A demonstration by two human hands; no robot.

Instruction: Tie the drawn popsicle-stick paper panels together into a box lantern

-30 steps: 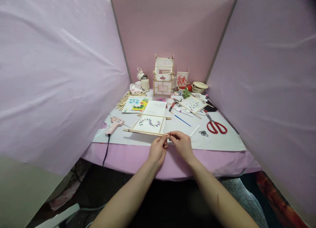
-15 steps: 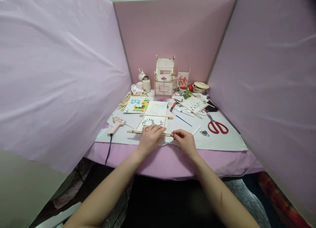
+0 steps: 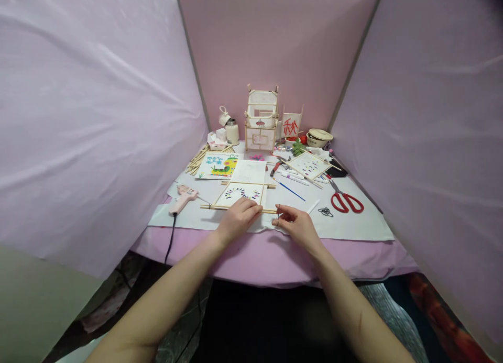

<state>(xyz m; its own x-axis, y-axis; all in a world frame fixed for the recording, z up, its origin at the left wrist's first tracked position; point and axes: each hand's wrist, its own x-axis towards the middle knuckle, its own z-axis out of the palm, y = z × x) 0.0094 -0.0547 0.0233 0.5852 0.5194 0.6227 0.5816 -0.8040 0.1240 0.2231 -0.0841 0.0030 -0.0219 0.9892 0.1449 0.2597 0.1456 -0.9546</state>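
My left hand (image 3: 241, 219) is closed on a pair of thin wooden sticks (image 3: 220, 207) along the near edge of a stick frame. White paper with small coloured marks (image 3: 231, 194) fills that frame, and a blank white sheet (image 3: 248, 171) extends beyond it. At the sticks' right end, my right hand (image 3: 294, 221) stretches a thin black elastic band (image 3: 279, 214) between thumb and forefinger. Whether the band loops round the stick ends is too small to tell. A dark tie shows near the sticks' left end.
A pink glue gun (image 3: 184, 198) lies left, its cord over the table edge. Red-handled scissors (image 3: 347, 202) and black bands (image 3: 325, 212) lie right. Behind are a stick-and-paper lantern (image 3: 261, 122), a caterpillar picture (image 3: 218, 165), a second stick frame (image 3: 308, 165), pens and pliers (image 3: 276, 167).
My right thumb and forefinger have spread apart, stretching the black band taller at the stick ends. My left hand still holds the sticks, a little lower and with its fingers closer in.
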